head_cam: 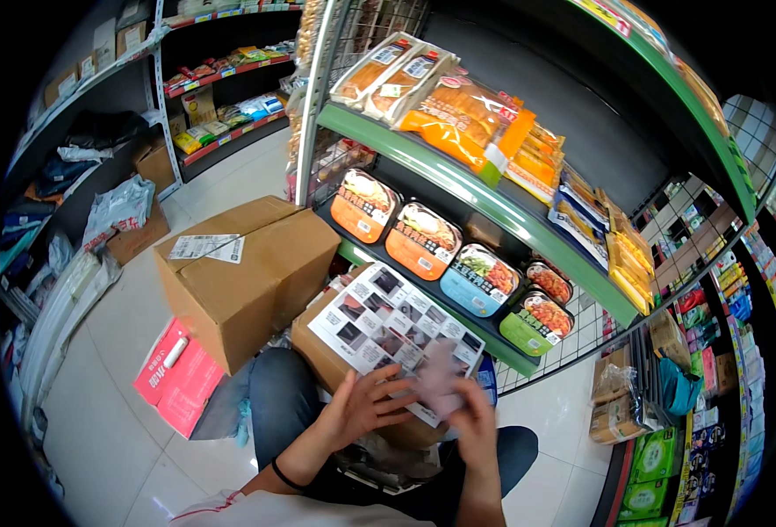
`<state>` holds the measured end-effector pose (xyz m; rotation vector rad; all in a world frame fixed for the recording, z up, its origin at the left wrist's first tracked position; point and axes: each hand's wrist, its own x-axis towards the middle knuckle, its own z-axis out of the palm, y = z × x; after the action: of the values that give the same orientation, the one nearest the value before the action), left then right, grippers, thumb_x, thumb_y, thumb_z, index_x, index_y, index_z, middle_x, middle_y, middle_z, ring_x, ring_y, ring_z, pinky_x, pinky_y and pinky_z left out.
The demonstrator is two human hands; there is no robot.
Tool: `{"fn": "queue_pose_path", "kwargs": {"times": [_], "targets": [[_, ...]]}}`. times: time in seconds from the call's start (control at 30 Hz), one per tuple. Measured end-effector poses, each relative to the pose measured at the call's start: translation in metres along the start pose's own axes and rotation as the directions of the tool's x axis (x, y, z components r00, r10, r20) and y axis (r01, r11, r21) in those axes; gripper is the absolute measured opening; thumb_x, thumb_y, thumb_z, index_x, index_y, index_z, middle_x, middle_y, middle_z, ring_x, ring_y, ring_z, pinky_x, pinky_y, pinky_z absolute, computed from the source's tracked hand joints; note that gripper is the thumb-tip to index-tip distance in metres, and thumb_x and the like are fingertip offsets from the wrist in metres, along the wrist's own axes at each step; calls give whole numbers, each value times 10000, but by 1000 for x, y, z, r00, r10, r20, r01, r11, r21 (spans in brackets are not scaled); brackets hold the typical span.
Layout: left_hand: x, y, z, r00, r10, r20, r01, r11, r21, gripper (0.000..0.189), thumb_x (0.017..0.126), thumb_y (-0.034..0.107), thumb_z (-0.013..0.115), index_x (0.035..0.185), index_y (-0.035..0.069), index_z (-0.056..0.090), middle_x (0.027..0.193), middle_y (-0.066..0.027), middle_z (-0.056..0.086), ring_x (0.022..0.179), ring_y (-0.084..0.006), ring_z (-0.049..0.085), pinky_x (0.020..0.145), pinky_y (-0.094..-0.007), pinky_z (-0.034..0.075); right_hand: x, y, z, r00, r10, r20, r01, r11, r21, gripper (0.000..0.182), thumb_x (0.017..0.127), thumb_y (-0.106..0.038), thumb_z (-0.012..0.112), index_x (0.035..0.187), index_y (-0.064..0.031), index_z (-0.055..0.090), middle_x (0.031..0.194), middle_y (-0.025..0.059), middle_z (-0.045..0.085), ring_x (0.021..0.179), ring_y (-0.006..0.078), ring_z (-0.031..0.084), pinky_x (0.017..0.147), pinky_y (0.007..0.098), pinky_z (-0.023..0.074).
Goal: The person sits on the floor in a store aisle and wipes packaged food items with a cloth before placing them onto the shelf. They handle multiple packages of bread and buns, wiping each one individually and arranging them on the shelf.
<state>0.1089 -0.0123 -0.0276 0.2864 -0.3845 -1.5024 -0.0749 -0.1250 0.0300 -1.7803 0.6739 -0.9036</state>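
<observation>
A cardboard box (322,352) stands between my knees, with a printed sheet (375,309) showing a grid of small pictures lying on its top. Over the sheet's near edge my left hand (368,402) has its fingers spread, palm turned up, with nothing held. To its right, my right hand (470,408) is bent around the edge of a blurred pale pinkish piece (442,382), which seems to be thin and soft; what it is, I cannot tell. My left fingertips are close to that piece, and whether they touch it is unclear.
A taped carton (256,283) with a label stands at my left. Beside it lies pink packaging (184,388) with a white tube-shaped item (176,352) on it. Ahead, a green-edged shelf (427,171) holds packaged bread (457,118) above boxed meals (422,240). Cartons (615,402) stand at right.
</observation>
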Motion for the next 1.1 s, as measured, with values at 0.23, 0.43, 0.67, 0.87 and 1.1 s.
{"fn": "queue_pose_path", "kwargs": {"times": [0.23,0.43,0.67,0.87,1.1], "targets": [[-53,45,-55,972,105,-208,-139,977,-160,608,933,308,571,1442,38,375,1421,-159,481,1307,-316,473,1094,-500,359,94,-57,20,948,-309,-74,272,909,-315,158,933,-52,580,1074,-1,628,1104,112,659,1056,202,607,939,325,453],[-78,44,-94,940,120,-319,-179,971,-161,560,880,198,606,1384,14,447,1347,-169,548,1249,-336,524,1078,-503,376,226,-76,-14,906,-394,-157,316,874,-369,256,975,-141,580,1197,-14,572,1125,54,629,1022,131,592,903,269,457],[-75,50,-104,953,92,-290,-173,949,-266,543,882,203,587,1371,5,456,1332,-170,560,1234,-343,534,1075,-499,374,326,-88,-7,895,-281,-348,56,842,-537,423,929,-299,638,1148,49,538,1018,105,623,908,142,606,804,277,498],[-77,49,-110,963,102,-247,-176,938,-298,573,875,220,596,1383,6,442,1343,-168,550,1252,-340,518,1083,-499,363,362,-70,-13,914,-47,-403,-95,941,-325,306,917,-309,648,1015,-26,583,826,32,590,747,104,575,612,253,484],[-74,51,-103,949,111,-294,-175,964,-200,609,849,246,605,1382,-6,451,1359,-174,550,1270,-345,506,1106,-513,330,372,-77,-11,956,81,-283,-123,984,-133,258,906,-240,672,981,-14,574,767,55,613,649,127,556,552,271,454]]}}
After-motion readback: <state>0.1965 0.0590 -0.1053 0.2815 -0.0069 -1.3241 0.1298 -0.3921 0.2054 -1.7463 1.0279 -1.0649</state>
